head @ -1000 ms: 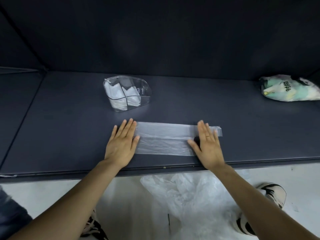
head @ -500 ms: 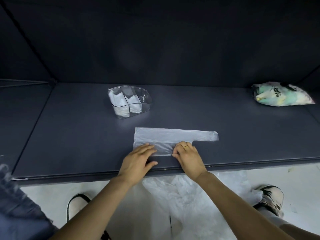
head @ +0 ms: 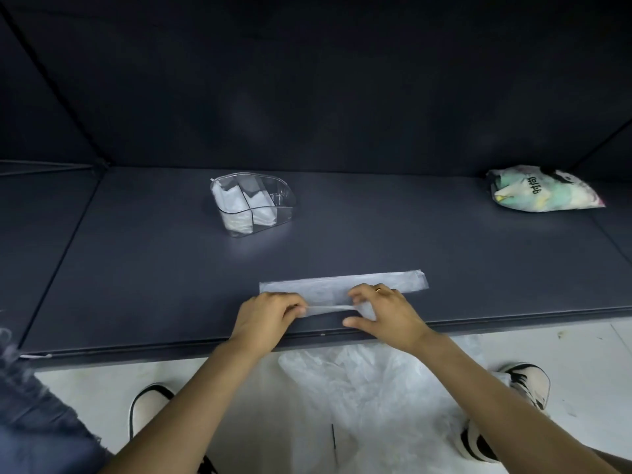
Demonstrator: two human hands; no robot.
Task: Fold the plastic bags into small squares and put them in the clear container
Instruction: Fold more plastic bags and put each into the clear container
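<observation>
plastic bag is laid out as a long flat strip on the dark worktop, on the near side of the clear container and a bit to its right. both hands are on the strip's near edge. left hand has its fingers curled in, pinching that edge up off the worktop, so its grip is closed on the plastic. right hand is doing the same just beside it, fingers bent over the edge with the thumb sticking out underneath toward the worktop's front lip; there's a ring on one finger. between the two grips the lifted edge runs taut as a thin line, and the rest of the strip lies flat on the container side of the hands, its right end poking out past the right hand.

the container has dividers, with folded white bags standing in the left compartments. far right of the container, level with it, there's a printed pastel packet. loose clear plastic is on the floor between the shoes.
</observation>
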